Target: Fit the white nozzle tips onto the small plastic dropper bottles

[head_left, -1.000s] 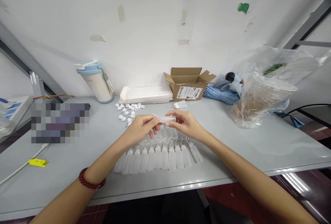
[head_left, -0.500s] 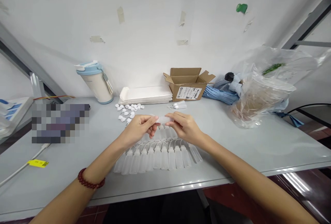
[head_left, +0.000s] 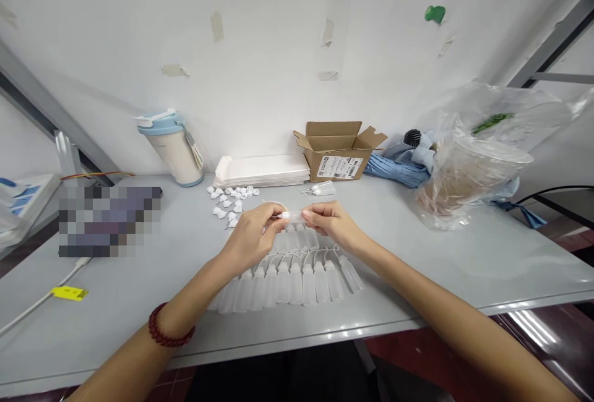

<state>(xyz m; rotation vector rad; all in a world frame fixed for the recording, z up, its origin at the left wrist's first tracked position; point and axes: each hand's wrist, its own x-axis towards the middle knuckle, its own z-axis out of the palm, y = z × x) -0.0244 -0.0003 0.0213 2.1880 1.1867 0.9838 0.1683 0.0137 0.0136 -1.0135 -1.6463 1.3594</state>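
Note:
A small translucent squeeze bottle (head_left: 296,218) lies sideways in the air between my hands, above the table. My left hand (head_left: 254,229) pinches the white cap (head_left: 284,216) at the bottle's neck end, with a thin needle-like tip running back under the fingers. At the other end, my right hand (head_left: 330,221) grips the bottle between thumb and fingers. Below my hands is a row of similar bottles (head_left: 283,281) with thin curved tubes at their tops. A second group of bottles (head_left: 301,238) sits just behind that row, partly covered by my left hand. Several loose white caps (head_left: 239,192) lie beyond my left hand.
Two small bottles (head_left: 323,188) lie near an open cardboard box (head_left: 336,164). Beside the box is a stack of white cartons (head_left: 262,170), then a tumbler (head_left: 171,148). A blue umbrella (head_left: 399,170) and a plastic-wrapped container (head_left: 477,167) stand right. A pixelated object (head_left: 109,221) and cable (head_left: 34,303) are left.
My left fingers have shifted their hold, and the white cap now shows at the bottle's neck. My right hand has slid its grip slightly to the right along the bottle.

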